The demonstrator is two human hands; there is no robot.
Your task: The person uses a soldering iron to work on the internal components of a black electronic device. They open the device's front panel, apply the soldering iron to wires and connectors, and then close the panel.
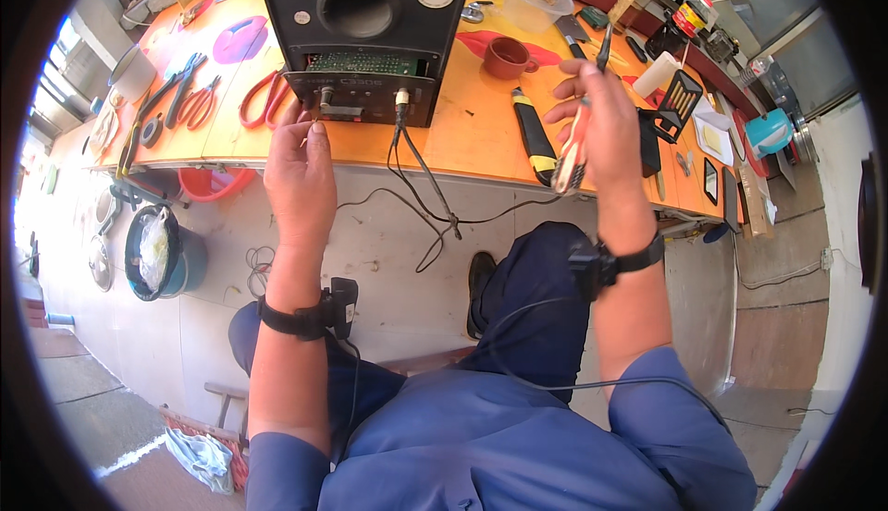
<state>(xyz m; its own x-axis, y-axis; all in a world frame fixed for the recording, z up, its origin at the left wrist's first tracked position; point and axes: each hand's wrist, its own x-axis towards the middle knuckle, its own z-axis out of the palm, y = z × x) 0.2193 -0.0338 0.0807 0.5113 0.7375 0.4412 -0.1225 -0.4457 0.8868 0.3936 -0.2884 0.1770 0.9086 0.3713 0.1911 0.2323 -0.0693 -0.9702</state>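
Speaker casing (370, 47), black and boxy, stood at the near edge of the orange desk (472, 141), its round port facing the person. Below the port, a panel (370, 91) leaned out from its opening, and a green circuit board (365, 65) showed behind it. The left hand (301, 164) was at the panel's lower left corner, fingers drawn close together; whether they gripped anything could not be told. The right hand (607, 127), raised well apart from the casing, was curled around a slim tool (572, 155) with an orange-and-pale handle, its kind unclear. Dark cables (424, 161) hung from the panel's right side over the desk's edge. Red-handled scissors (252, 109) lay just left of the left hand, with orange-handled pliers (198, 106) farther left. Between the casing and the right hand were a reddish-brown cup (505, 58) and a black-and-yellow tool (532, 136), the latter near the edge.
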